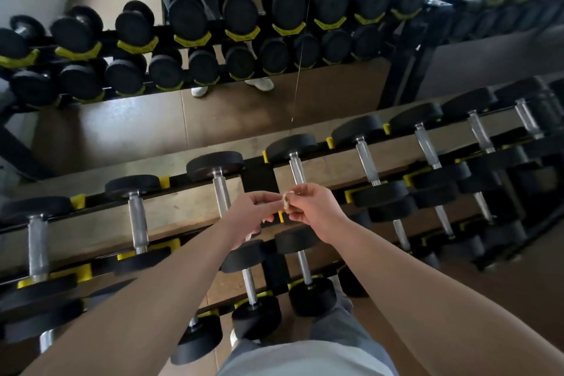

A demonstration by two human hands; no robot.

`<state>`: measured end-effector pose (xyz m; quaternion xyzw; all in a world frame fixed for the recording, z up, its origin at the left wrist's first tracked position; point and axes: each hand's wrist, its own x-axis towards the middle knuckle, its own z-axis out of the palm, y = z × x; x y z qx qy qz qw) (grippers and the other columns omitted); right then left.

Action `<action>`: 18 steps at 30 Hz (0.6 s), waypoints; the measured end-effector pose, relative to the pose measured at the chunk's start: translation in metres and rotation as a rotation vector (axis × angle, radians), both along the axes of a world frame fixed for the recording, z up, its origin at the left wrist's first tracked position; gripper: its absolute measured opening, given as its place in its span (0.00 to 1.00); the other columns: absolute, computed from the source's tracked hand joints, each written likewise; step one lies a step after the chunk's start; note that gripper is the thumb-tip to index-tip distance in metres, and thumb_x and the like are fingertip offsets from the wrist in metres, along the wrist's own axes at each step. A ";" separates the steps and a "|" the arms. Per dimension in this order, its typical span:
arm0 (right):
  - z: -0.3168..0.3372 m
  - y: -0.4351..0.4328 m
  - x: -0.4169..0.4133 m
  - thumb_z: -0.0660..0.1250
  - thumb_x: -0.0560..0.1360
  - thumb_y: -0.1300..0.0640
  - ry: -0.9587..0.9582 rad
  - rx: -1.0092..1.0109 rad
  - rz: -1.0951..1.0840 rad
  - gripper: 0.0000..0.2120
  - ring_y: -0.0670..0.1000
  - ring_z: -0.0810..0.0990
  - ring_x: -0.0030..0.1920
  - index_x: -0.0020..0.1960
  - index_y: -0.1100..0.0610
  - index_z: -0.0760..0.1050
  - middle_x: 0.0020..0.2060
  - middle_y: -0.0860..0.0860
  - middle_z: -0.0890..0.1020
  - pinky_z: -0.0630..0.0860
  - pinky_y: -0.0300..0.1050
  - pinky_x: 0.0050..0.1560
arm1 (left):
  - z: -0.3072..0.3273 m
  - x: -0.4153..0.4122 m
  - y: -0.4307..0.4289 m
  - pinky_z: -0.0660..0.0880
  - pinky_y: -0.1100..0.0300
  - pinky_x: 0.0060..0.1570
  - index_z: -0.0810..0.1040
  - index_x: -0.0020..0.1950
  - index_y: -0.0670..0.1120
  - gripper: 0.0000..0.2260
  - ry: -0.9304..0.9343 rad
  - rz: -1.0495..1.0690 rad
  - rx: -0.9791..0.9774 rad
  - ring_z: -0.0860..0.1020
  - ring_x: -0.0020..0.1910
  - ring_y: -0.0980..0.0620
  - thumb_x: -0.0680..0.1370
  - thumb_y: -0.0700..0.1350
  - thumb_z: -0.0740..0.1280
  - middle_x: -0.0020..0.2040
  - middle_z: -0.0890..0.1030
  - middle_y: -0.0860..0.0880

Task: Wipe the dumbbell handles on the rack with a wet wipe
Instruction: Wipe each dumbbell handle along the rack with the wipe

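Observation:
A small crumpled wet wipe (286,201) is held between both hands above the middle of the dumbbell rack (259,177). My left hand (251,215) pinches its left side and my right hand (316,210) pinches its right side. Black dumbbells with steel handles lie in rows on the rack. One handle (222,195) runs just left of my left hand, and another handle (296,169) lies just beyond my right hand. The hands are above the handles and not touching them.
A wall mirror (213,40) behind the rack reflects the dumbbells and a person's legs and shoes. A lower tier holds smaller dumbbells (256,314) near my legs. Yellow cradles (164,181) separate the weights. More dumbbells (476,131) extend to the right.

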<state>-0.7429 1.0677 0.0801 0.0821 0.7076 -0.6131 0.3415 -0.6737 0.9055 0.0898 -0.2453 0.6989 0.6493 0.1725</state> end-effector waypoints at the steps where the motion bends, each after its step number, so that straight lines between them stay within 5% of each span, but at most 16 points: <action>1: 0.000 0.005 -0.007 0.74 0.78 0.60 -0.007 -0.004 0.009 0.08 0.53 0.88 0.49 0.57 0.56 0.81 0.47 0.55 0.87 0.85 0.51 0.53 | -0.001 -0.007 0.006 0.68 0.63 0.31 0.85 0.53 0.54 0.05 0.002 0.006 -0.027 0.73 0.37 0.55 0.78 0.51 0.73 0.42 0.82 0.50; 7: -0.009 0.041 -0.067 0.75 0.76 0.61 -0.021 0.051 0.186 0.11 0.53 0.86 0.53 0.57 0.52 0.84 0.51 0.53 0.86 0.84 0.52 0.56 | -0.012 -0.061 0.049 0.69 0.71 0.30 0.84 0.54 0.53 0.06 -0.004 0.081 -0.159 0.74 0.36 0.61 0.78 0.50 0.74 0.47 0.83 0.52; 14: -0.005 0.079 -0.136 0.73 0.78 0.57 0.159 0.163 0.470 0.15 0.46 0.84 0.48 0.64 0.52 0.82 0.50 0.48 0.85 0.82 0.39 0.50 | -0.025 -0.116 0.093 0.67 0.62 0.31 0.85 0.54 0.51 0.07 -0.121 0.240 -0.069 0.70 0.33 0.55 0.79 0.42 0.72 0.41 0.78 0.46; 18: -0.016 0.079 -0.157 0.74 0.77 0.55 0.187 0.158 0.563 0.15 0.47 0.84 0.50 0.64 0.53 0.82 0.50 0.47 0.85 0.83 0.42 0.52 | -0.030 -0.125 0.102 0.66 0.62 0.29 0.84 0.56 0.52 0.07 -0.144 0.281 -0.055 0.68 0.30 0.55 0.79 0.45 0.73 0.38 0.77 0.46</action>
